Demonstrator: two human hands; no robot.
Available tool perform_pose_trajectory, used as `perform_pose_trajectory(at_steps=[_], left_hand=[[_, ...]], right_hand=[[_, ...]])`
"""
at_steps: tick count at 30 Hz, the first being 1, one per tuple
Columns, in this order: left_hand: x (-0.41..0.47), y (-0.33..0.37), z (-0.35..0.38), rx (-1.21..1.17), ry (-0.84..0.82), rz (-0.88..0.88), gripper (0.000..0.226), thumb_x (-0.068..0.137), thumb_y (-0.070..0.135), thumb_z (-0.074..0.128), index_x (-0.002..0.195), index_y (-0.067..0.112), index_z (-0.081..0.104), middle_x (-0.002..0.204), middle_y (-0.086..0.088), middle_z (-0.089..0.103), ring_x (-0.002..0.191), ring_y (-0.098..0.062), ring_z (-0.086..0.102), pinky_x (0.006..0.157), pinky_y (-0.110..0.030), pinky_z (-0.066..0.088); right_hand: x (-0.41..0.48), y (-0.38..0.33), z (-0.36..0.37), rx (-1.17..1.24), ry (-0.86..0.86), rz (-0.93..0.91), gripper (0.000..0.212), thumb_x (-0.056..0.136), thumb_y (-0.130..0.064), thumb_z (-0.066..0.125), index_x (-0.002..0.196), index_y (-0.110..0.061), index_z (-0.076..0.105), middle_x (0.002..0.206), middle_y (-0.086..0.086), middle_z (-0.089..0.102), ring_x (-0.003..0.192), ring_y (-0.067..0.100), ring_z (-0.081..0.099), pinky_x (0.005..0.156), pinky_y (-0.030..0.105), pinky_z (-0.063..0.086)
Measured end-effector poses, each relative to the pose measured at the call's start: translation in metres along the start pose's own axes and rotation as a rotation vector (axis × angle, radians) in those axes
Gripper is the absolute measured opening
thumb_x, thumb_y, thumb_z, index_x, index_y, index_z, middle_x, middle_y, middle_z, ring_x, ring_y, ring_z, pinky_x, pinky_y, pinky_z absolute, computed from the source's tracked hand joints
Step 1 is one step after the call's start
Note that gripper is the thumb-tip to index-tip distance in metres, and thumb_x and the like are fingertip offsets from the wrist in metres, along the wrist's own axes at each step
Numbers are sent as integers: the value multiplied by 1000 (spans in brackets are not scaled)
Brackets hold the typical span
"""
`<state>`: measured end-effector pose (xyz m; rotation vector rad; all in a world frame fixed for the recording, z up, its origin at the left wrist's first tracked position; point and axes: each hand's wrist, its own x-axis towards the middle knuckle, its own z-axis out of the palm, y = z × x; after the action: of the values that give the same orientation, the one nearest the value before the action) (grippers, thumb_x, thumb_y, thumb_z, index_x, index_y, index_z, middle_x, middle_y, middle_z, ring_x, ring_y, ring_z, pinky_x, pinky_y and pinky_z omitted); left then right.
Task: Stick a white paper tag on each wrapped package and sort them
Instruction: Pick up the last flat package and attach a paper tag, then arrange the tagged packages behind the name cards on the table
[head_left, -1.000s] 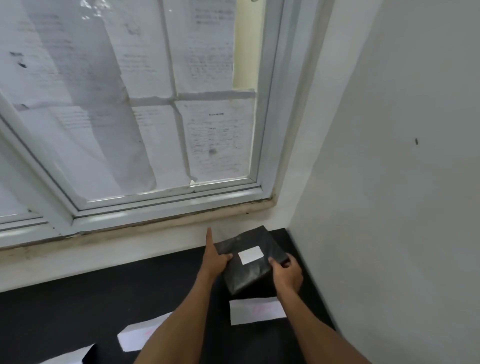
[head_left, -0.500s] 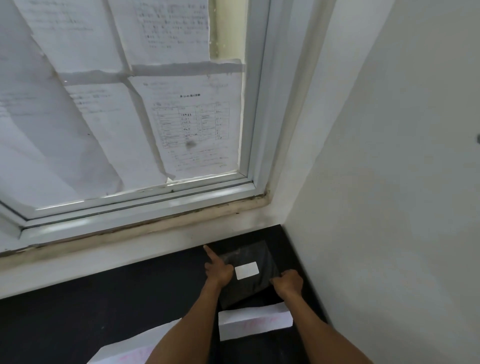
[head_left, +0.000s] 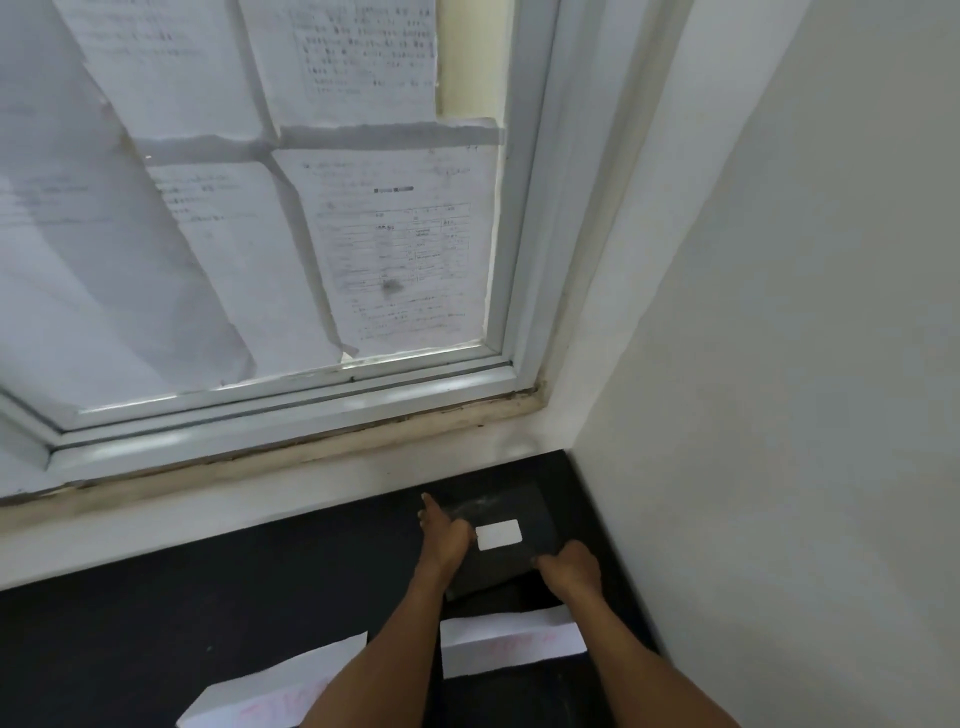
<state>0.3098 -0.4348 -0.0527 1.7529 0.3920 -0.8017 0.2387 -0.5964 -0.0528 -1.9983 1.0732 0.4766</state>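
My left hand (head_left: 441, 538) rests straight-fingered against the tagged package (head_left: 540, 514); my right hand (head_left: 569, 569) grips its near corner.

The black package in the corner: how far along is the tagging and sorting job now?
Done: a white tag is stuck on the black package. In hand: the left-hand grip touches its left edge and the right-hand grip holds its near corner, in the corner of the black counter by the wall. Left: probably letting go. White paper slips lie nearer; no other package is in view.
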Motion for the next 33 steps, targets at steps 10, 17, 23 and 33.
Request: perform_pose_trajectory(at_steps=[10, 17, 23, 33], left_hand=[[-118, -34, -134, 140, 184, 206, 64, 87, 18, 57, 148, 17, 35, 152, -10, 36, 142, -28, 30, 116, -38, 28], [-221, -155, -280, 95, 577, 164, 48, 87, 12, 55, 135, 11, 51, 137, -11, 53, 126, -26, 51, 103, -30, 38], [-299, -302, -367, 105, 840, -291, 45, 78, 21, 56, 121, 9, 59, 126, -21, 58, 118, -39, 54, 98, -40, 47], [-344, -408, -406, 41, 721, -472, 77, 85, 33, 60, 145, -1, 26, 144, -22, 43, 130, -38, 47, 102, -42, 42]], right_hand=[[-126, -77, 115, 58, 284, -619, 47, 91, -30, 59, 128, -1, 54, 124, 22, 55, 116, 37, 51, 97, 41, 41], [-267, -87, 246, -1, 15, -793, 29, 92, -26, 58, 115, -8, 62, 108, 13, 65, 102, 29, 60, 85, 29, 43], [-360, -39, 362, -280, -380, -636, 33, 89, -30, 62, 111, -6, 66, 115, 12, 67, 106, 29, 63, 90, 31, 48], [-430, 8, 448, -414, -510, -288, 37, 84, -30, 62, 107, -1, 62, 93, 13, 68, 73, 25, 69, 65, 35, 61]])
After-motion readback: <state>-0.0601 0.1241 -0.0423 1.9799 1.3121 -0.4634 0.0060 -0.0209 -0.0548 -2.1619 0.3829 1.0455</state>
